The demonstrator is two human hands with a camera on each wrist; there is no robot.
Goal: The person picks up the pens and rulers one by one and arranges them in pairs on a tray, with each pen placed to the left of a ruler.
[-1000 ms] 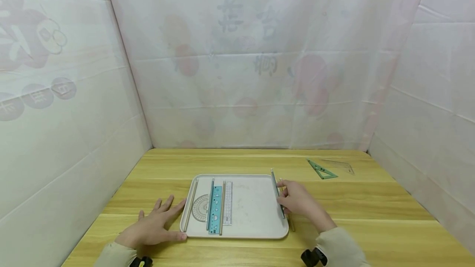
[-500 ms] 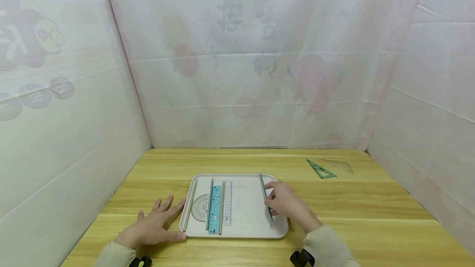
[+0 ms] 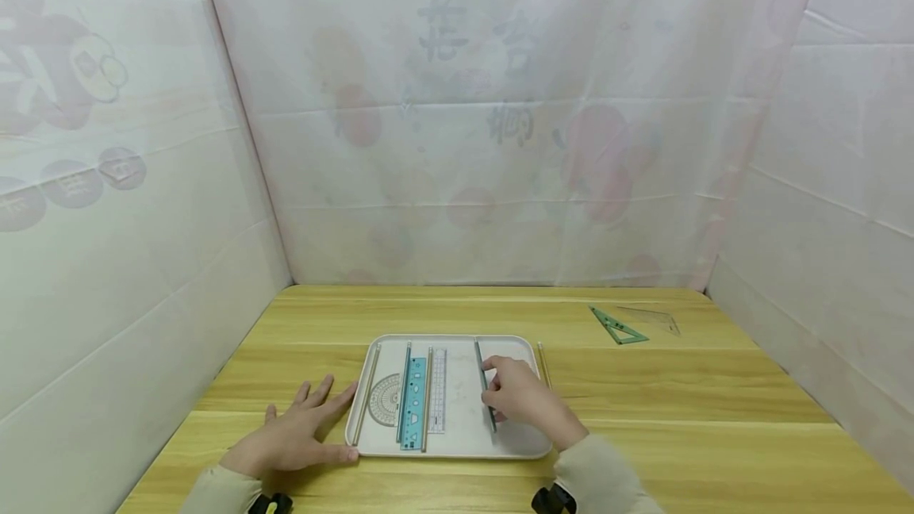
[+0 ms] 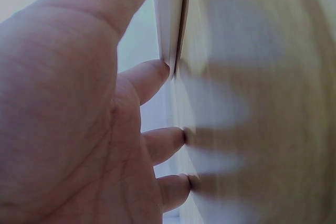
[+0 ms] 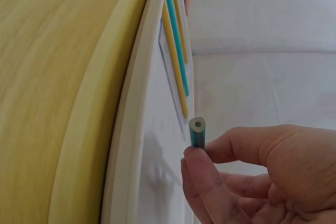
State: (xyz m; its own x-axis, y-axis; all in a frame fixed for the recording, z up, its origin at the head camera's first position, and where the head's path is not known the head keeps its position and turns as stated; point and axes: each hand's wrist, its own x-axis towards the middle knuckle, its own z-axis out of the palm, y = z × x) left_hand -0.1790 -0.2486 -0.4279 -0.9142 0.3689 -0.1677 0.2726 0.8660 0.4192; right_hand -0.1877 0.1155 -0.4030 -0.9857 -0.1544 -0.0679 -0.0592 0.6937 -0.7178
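My right hand (image 3: 524, 397) pinches a teal pencil (image 5: 197, 132) between thumb and fingers, over the right half of the white tray (image 3: 460, 444). The pencil's bare flat end shows in the right wrist view. My left hand (image 3: 291, 436) lies spread on the table, its thumb and index fingertips at the tray's left edge. On the tray's left half, from left to right, lie a gold pencil (image 3: 366, 397), a clear protractor (image 3: 384, 400), another teal pencil (image 3: 405, 387), a blue ruler (image 3: 414, 411), a second gold pencil (image 3: 428, 403) and a clear ruler (image 3: 439, 395).
A gold pencil (image 3: 544, 365) lies on the wooden table just right of the tray, partly hidden by my right hand. Farther back right lie a green set square (image 3: 612, 326) and a clear set square (image 3: 671, 324). Printed cloth walls (image 3: 457, 141) surround the table.
My right hand has carried the teal pencil leftward from the tray's right edge to over its bare right half. The left hand has stayed in place.
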